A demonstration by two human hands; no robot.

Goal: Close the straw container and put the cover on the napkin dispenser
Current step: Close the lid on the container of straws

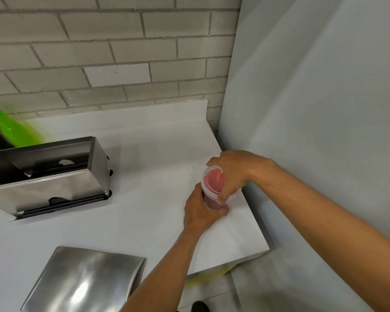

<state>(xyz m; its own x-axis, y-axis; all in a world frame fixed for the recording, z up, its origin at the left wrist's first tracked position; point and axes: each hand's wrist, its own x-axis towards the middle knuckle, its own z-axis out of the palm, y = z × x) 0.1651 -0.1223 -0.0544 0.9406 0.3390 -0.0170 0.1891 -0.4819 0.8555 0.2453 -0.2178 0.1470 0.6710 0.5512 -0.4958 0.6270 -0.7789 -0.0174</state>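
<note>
Straw container (212, 199) stands upright on the white desk (144, 167), near its right edge and close to the grey side wall (313, 109). Left hand (200, 212) wraps the lower body, grip clamped around it; right hand (232, 172) sits over the top, fingers curled round the rim of the clear lid (212, 180), grip clamped on the lid. Red straws show through the lid. Whether the lid is fully seated cannot be told from this view; the lid looks slightly tilted toward the camera. Judgement: the container is thin clear plastic, light, a little flexible at the wall, and smooth enough to slip or twist on the desk, so holding the body low while pressing evenly round the rim suits it; a hard squeeze mid-wall could ovalise the mouth and stop the lid seating. Napkin dispenser (47, 174) lies to the left on the desk, well apart from the hands, uncovered. Its cover (86, 280), a curved sheet of polished steel, lies near the front edge of the desk, untouched. Judgement: the cover is stiff, moderately heavy, slick, with thin edges; best taken by both long sides with two hands and lowered square onto the dispenser. Green bottle (7, 127) stands behind the dispenser, blurred.
</note>
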